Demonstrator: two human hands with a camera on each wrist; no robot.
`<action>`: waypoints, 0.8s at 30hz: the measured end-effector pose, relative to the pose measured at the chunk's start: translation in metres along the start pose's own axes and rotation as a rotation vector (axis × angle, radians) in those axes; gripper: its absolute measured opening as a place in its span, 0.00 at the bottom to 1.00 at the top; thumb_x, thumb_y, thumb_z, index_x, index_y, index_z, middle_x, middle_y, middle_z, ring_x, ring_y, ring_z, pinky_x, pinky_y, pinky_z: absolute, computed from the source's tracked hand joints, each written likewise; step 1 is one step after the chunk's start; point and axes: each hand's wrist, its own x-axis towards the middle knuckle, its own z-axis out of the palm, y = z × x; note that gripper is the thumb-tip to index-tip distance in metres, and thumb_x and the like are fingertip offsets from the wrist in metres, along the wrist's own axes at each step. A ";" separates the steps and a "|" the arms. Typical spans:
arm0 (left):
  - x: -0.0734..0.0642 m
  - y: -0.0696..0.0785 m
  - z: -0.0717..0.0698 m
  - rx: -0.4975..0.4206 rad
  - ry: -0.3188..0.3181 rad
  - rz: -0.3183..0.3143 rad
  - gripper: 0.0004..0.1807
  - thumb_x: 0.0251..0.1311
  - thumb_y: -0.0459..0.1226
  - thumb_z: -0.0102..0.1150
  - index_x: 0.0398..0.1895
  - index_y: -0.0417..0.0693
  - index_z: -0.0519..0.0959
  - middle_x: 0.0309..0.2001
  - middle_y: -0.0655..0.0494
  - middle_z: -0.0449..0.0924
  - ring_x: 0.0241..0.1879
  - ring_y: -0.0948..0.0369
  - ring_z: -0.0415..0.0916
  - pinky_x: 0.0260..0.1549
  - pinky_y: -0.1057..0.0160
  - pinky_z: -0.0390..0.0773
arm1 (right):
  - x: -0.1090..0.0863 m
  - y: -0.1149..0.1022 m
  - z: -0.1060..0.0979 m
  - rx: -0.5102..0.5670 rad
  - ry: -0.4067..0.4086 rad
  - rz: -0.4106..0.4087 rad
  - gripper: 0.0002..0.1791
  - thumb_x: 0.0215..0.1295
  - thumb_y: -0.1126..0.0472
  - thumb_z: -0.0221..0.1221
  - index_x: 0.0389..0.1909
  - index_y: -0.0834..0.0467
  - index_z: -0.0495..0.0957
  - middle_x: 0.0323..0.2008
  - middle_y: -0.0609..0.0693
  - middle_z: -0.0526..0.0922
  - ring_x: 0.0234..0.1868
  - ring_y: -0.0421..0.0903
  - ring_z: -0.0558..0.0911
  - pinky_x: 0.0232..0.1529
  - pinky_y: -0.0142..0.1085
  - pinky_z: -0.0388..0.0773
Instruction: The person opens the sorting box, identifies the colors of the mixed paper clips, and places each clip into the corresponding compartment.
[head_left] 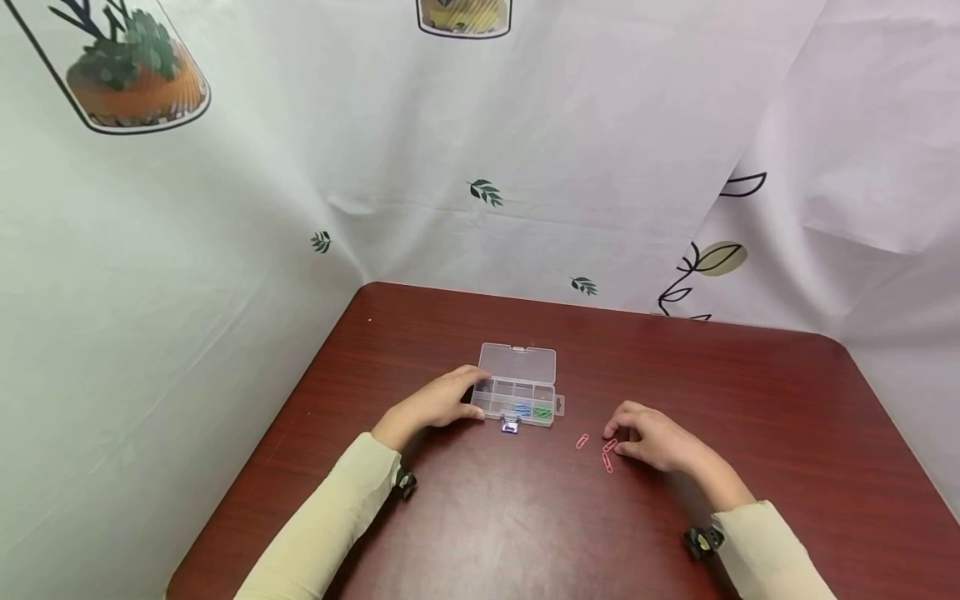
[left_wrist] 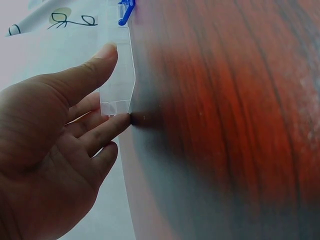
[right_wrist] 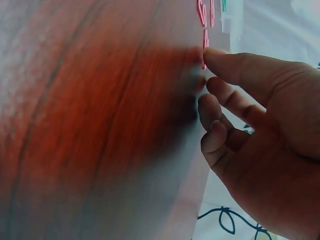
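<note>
A clear plastic compartment box (head_left: 504, 390) lies on the table, its lid (head_left: 517, 364) thrown back. Blue paper clips (head_left: 522, 410) and green paper clips (head_left: 542, 412) occupy two front compartments. My left hand (head_left: 442, 400) holds the box's left end, thumb at the front corner and fingers round the end, as the left wrist view shows. Three pink paper clips lie right of the box: one apart (head_left: 582, 442), one nearer (head_left: 607, 463), one by my right fingertips (head_left: 611, 446). There my right hand (head_left: 654, 437) has its thumb at the clip (right_wrist: 204, 60), forefinger separate from the thumb.
A blue latch (head_left: 509, 425) sticks out from the box's front, and a hanging tab (head_left: 559, 405) from its right end. The dark red wooden table (head_left: 480, 517) meets a patterned white cloth (head_left: 420, 225) at the back and left.
</note>
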 end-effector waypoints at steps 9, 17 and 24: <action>0.000 0.000 0.000 0.003 0.004 -0.001 0.36 0.62 0.42 0.70 0.71 0.40 0.68 0.67 0.43 0.69 0.66 0.50 0.70 0.67 0.51 0.69 | 0.001 0.001 0.003 -0.038 0.015 0.043 0.11 0.57 0.66 0.71 0.27 0.49 0.79 0.34 0.40 0.72 0.36 0.38 0.74 0.39 0.35 0.74; 0.001 -0.001 0.001 0.003 0.008 0.000 0.37 0.62 0.43 0.70 0.71 0.40 0.68 0.67 0.43 0.70 0.66 0.50 0.70 0.67 0.51 0.69 | 0.001 -0.003 0.004 -0.029 0.017 0.076 0.11 0.58 0.68 0.70 0.26 0.51 0.78 0.31 0.40 0.71 0.33 0.36 0.71 0.35 0.32 0.72; 0.001 -0.002 0.002 0.003 0.017 0.021 0.37 0.62 0.42 0.70 0.71 0.39 0.68 0.67 0.42 0.70 0.66 0.50 0.71 0.67 0.51 0.69 | -0.001 -0.007 0.005 -0.032 0.027 0.102 0.12 0.56 0.69 0.69 0.25 0.50 0.78 0.31 0.41 0.72 0.33 0.36 0.70 0.35 0.33 0.72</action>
